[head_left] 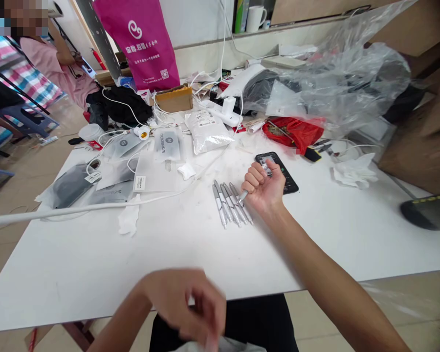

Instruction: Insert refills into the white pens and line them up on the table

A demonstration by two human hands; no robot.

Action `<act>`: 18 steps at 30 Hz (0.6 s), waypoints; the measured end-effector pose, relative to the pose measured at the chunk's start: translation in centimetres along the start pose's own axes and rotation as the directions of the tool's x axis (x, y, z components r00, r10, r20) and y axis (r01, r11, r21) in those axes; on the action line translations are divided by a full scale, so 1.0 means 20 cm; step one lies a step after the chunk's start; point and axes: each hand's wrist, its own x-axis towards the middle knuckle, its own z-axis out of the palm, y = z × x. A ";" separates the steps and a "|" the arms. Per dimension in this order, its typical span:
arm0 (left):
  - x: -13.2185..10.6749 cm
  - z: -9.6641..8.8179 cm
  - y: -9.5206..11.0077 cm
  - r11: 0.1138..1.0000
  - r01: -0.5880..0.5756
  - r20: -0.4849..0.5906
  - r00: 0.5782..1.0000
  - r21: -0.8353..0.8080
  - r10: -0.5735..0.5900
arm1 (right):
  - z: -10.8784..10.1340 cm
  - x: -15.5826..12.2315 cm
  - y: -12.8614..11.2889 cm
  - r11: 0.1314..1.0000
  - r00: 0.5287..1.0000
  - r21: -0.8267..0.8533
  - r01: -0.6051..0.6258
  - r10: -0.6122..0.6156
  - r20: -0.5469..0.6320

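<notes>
My right hand (264, 188) is closed round a pen (242, 197), whose silver tip pokes out below the fist; the rest of the pen is hidden in the palm. Just left of that hand, several white and silver pens (228, 205) lie side by side on the white table (161, 254). A black phone (289, 178) with a lit screen lies flat behind the right hand, partly covered by it. My left hand (190, 303) hovers at the table's front edge over my lap, its fingers bent and smeared by motion. Whether it holds anything I cannot make out.
A white cable (106, 207) crosses the table's left side, near packaged items (156, 171) and crumpled tissue (129, 220). Farther back are a white parcel (207, 131), a red bag (292, 132) and clear plastic (337, 83). Cardboard boxes (421, 132) flank the right. Another person (64, 63) sits back left.
</notes>
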 end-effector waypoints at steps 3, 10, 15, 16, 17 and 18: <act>0.02 -0.16 0.15 0.994 -0.107 -0.578 0.812 0.000 0.087 | -0.01 0.00 0.00 1.000 1.000 0.010 0.011 -0.010 -0.026; 0.20 -0.44 0.06 0.926 -0.113 -0.864 0.333 0.361 0.377 | 0.05 0.00 0.03 0.969 0.992 -0.214 0.126 -0.127 0.010; 0.22 -0.45 -0.09 0.905 -0.048 -0.887 0.187 0.422 0.423 | 0.07 0.04 0.07 0.801 0.969 -0.551 0.233 -0.240 0.061; 0.23 -0.44 -0.10 0.891 -0.012 -0.871 0.204 0.454 0.447 | 0.08 0.04 0.07 0.722 0.956 -0.633 0.279 -0.274 0.109; 0.23 -0.44 -0.11 0.867 0.028 -0.848 0.224 0.498 0.480 | 0.08 0.04 0.06 0.613 0.936 -0.717 0.333 -0.307 0.172; 0.23 -0.43 -0.12 0.833 0.065 -0.819 0.241 0.550 0.521 | 0.08 0.03 0.06 0.473 0.912 -0.793 0.383 -0.330 0.244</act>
